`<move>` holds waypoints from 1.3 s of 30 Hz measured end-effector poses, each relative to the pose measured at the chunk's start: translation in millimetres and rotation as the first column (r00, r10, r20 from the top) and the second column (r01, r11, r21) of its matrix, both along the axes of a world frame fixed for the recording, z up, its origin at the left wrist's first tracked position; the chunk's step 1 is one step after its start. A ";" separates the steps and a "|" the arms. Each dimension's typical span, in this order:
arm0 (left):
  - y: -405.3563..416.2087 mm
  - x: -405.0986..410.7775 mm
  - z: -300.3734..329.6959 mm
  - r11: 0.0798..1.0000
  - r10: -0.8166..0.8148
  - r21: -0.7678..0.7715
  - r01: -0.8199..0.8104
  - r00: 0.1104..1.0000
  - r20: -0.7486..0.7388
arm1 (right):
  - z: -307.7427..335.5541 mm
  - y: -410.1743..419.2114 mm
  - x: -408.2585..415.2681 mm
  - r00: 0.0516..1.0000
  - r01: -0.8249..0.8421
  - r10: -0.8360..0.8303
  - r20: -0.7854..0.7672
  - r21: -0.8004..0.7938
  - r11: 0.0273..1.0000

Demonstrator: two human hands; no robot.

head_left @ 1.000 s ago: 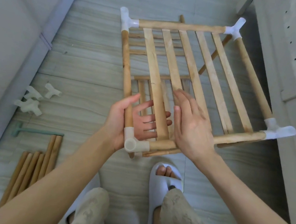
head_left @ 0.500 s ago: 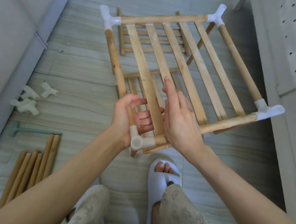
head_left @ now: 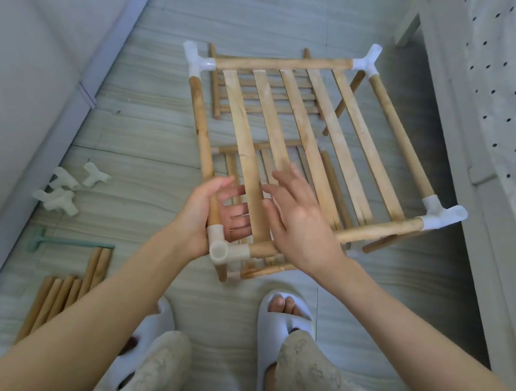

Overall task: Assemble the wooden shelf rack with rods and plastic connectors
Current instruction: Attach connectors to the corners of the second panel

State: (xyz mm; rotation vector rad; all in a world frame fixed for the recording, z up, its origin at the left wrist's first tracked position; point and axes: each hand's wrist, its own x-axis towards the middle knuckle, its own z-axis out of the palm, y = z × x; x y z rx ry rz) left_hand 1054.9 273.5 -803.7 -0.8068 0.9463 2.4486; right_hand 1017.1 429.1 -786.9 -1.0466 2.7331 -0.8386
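Observation:
A square wooden shelf frame (head_left: pixel 305 130) with several flat slats and white plastic corner connectors is held tilted above the floor. My left hand (head_left: pixel 203 218) grips its left side rod just above the near-left connector (head_left: pixel 224 250), fingers curled under the slats. My right hand (head_left: pixel 299 218) hovers flat and open over the near ends of the slats, fingers spread; whether it touches them is unclear. Two more slatted panels (head_left: pixel 260 97) lie on the floor beneath the frame.
Spare white connectors (head_left: pixel 63 187) lie on the floor at left beside a sofa edge. A bundle of wooden rods (head_left: pixel 61 299) and a green mallet (head_left: pixel 64 242) lie at lower left. A white perforated cabinet (head_left: pixel 512 126) stands on the right. My slippered feet are below the frame.
The frame has shifted and turned slightly in view. My right hand has lifted off the near rod and slats and now hovers open above them. My left hand keeps its grip.

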 end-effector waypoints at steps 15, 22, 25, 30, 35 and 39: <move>-20.0 -37.7 13.8 0.885 0.325 -0.370 -0.284 0.944 0.051 | -11.1 -13.2 15.3 0.761 -0.371 0.338 -0.554 0.057 0.927; -36.4 -27.1 6.0 0.923 0.329 -0.219 -0.317 0.944 0.021 | -16.4 -27.5 14.0 0.730 -0.403 0.352 -0.585 0.048 0.914; -39.1 -33.8 8.1 0.924 0.300 -0.253 -0.289 0.954 0.008 | -15.8 -28.0 11.8 0.782 -0.359 0.344 -0.520 0.075 0.930; -43.9 -41.8 21.5 0.775 0.095 -0.626 -0.085 0.995 -0.017 | -3.1 -45.3 9.3 0.900 -0.263 0.275 -0.337 0.082 0.961; -45.8 -15.7 33.6 0.281 -0.034 -0.959 -0.029 0.999 -0.040 | 22.6 -22.8 1.8 0.942 -0.265 0.289 -0.174 0.149 0.953; -25.0 17.7 30.0 0.372 -0.149 -0.928 0.029 0.988 -0.029 | 35.1 50.7 -8.0 0.963 0.064 -0.080 -0.259 -0.067 0.996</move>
